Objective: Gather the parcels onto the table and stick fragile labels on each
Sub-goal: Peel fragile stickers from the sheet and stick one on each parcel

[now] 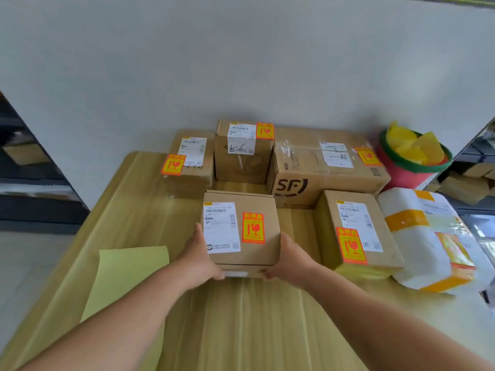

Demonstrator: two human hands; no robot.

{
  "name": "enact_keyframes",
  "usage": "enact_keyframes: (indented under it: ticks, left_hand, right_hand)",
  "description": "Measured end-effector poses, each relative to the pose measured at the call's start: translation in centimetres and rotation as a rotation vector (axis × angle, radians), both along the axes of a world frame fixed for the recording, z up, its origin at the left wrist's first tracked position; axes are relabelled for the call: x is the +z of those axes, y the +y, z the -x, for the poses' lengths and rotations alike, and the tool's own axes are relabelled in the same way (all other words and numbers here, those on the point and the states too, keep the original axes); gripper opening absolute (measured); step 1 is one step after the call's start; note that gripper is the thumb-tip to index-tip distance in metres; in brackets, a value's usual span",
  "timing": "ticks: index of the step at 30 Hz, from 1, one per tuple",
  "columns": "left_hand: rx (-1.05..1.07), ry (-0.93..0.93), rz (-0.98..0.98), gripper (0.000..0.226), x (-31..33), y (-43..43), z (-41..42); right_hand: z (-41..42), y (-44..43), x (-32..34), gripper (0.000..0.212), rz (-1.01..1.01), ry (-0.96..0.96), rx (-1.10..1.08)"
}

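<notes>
Left hand (pixel 198 259) and right hand (pixel 290 259) are gripping the small cardboard parcel (pixel 263 200) at mid wooden table (pixel 241 317), fingers curling under its near edge. Its orange fragile label (pixel 253 228) is lying between the thumbs, and an SF carton (pixel 308 167) is standing beyond the fingertips.

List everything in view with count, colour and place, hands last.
front centre box: one, brown, table middle
other boxes: four, brown, three along the wall, one front right
fragile labels: five clear, orange-red, one per box
wrapped parcel: one, white with orange tape, table's right edge
backing sheet: one, yellow-green, front left
basket: one, red, green rim, back right, holds yellow scraps
table: one, light wood
shelving: two, dark left, paler right
left hand, right hand: grip on front centre box's sides
</notes>
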State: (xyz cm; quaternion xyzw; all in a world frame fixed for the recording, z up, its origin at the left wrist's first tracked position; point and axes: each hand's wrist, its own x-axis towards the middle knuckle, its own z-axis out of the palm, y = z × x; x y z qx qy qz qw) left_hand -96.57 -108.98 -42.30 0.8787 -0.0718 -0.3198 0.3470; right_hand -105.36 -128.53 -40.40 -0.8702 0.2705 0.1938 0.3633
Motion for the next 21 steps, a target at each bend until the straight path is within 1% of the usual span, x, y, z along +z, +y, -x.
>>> enact_keyframes:
  ticks: [5,10,15,18,21]
  left_hand:
    - [-0.016,-0.023,-0.011,0.128,-2.8,-0.2,-2.0]
    - [-0.043,-0.109,-0.051,0.118,-3.8,-0.5,-2.5]
    - [-0.097,-0.125,-0.126,0.124,-3.4,-0.4,-3.2]
    - [-0.125,-0.129,-0.168,0.128,-2.8,-0.3,-2.8]
    - [-0.153,-0.191,-0.227,0.132,-1.8,0.0,-2.2]
  right_hand:
    - [-1.9,0.2,-2.6,0.086,0.029,0.033,-0.033]
    - [-2.7,0.7,-3.8,0.103,0.102,0.043,-0.029]
    - [-3.0,1.1,-4.0,0.112,0.124,0.060,-0.030]
    - [-2.7,1.1,-3.6,0.120,0.129,0.102,-0.011]
    - [-2.3,0.9,-2.4,0.123,0.163,0.114,0.007]
